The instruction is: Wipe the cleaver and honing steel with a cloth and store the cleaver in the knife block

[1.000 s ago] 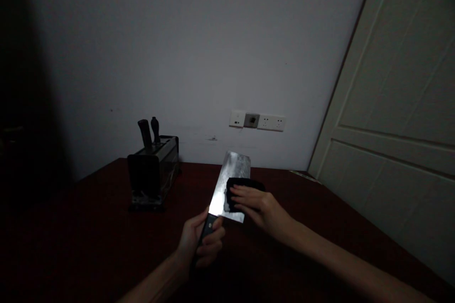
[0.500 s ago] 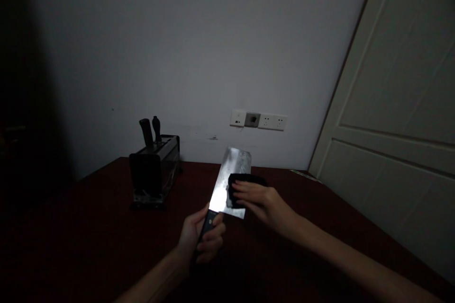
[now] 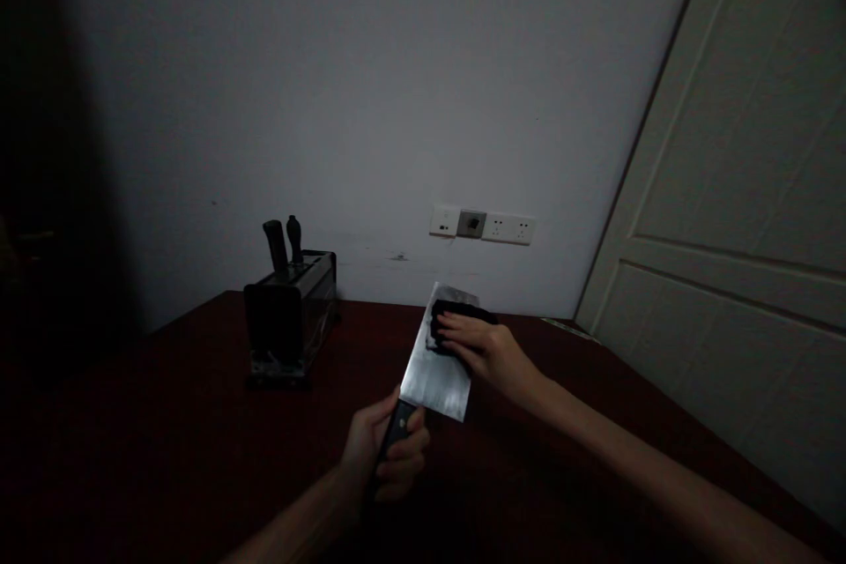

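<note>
My left hand (image 3: pixel 387 449) is wrapped round the dark handle of a cleaver (image 3: pixel 436 383). Its broad steel blade points up and away from me, tilted above the table. Pressed against the upper part of the blade is a black cloth (image 3: pixel 456 310), held under the fingers of my right hand (image 3: pixel 486 348). The cloth and fingers hide part of the blade and its right edge.
A dark knife block (image 3: pixel 291 308) stands at the back left of the dark red table (image 3: pixel 211 449), two black handles sticking out of its top. Wall sockets (image 3: pixel 482 225) sit behind the cleaver. A pale door (image 3: pixel 727 282) rises on the right.
The cloth under my right hand has slid up the blade toward its far end. My left hand and the cleaver have shifted slightly right and down, and the bright glare on the blade has gone.
</note>
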